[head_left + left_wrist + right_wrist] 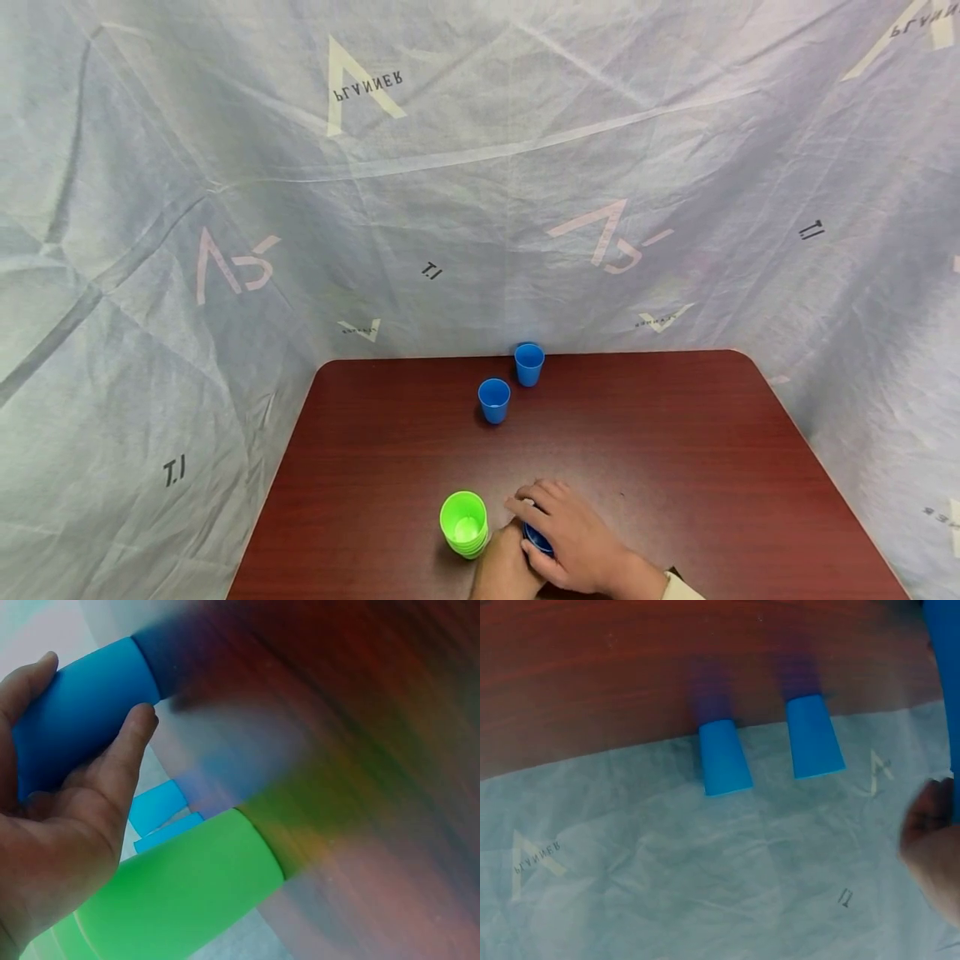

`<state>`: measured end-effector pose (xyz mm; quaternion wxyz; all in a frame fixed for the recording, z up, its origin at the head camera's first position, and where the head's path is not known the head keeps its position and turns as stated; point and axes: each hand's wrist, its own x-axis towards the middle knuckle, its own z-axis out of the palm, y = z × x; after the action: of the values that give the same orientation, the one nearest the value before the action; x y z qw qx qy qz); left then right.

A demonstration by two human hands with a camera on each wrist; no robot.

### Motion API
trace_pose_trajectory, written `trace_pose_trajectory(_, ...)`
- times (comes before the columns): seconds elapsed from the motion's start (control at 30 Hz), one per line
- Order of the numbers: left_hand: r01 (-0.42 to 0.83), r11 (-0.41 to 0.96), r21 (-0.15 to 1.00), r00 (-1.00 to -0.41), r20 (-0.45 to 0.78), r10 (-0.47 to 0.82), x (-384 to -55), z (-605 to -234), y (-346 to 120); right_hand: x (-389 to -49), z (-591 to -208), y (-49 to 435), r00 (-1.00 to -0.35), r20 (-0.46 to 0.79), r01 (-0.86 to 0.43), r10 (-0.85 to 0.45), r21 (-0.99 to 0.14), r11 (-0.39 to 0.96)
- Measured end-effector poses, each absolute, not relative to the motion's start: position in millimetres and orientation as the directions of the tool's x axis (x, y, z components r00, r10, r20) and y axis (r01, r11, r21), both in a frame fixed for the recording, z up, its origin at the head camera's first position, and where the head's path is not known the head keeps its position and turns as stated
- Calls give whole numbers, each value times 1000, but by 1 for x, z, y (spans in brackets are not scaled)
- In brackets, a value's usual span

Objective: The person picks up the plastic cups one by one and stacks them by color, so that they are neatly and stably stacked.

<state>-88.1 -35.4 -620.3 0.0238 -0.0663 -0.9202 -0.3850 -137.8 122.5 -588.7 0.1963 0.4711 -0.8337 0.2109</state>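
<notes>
My left hand (508, 562) curls round a blue cup (82, 705) that stands upright on the table, thumb and fingers on its sides. Above that cup, my right hand (573, 533) spans the blue rim (537, 540), its thumb on the near side and fingers on the far side. The right wrist view catches a hand (934, 844) at the edge, against the top of the blue cup (943, 675). Whether a second cup is nested inside is hidden. Close to the left hand's left side stands a stack of green cups (463, 523).
Two more blue cups stand upright farther back, one nearer (494, 401) and one at the table's far edge (528, 365). The dark red wooden table (675, 442) has rounded corners. Grey printed sheeting (480, 250) hangs behind it and at both sides.
</notes>
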Motion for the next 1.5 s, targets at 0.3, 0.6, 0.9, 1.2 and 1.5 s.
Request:
trace_pose_trajectory(0.3, 182, 699, 691, -983, 110, 147, -87, -623, -39, -133, -588, 125, -596, 434, -799, -675, -240, 551)
trace_pose_trajectory(0.6, 163, 677, 718, -986, 93, 138, -88, -619, -37, -143, -583, 129, -640, 447, -765, -624, -304, 567)
trace_pose_trajectory(0.9, 65, 670, 740, -989, -41, 141, -91, -614, -39, -161, -574, 130, -717, 389, -694, -578, -316, 648)
trace_pose_trajectory(1.2, 79, 697, 713, -992, -10, 122, -90, -617, -37, -178, -574, 132, -745, 375, -659, -552, -286, 695)
trace_pose_trajectory(1.5, 99, 702, 706, -991, 5, 134, -89, -615, -37, -197, -573, 126, -746, 387, -655, -542, -280, 701)
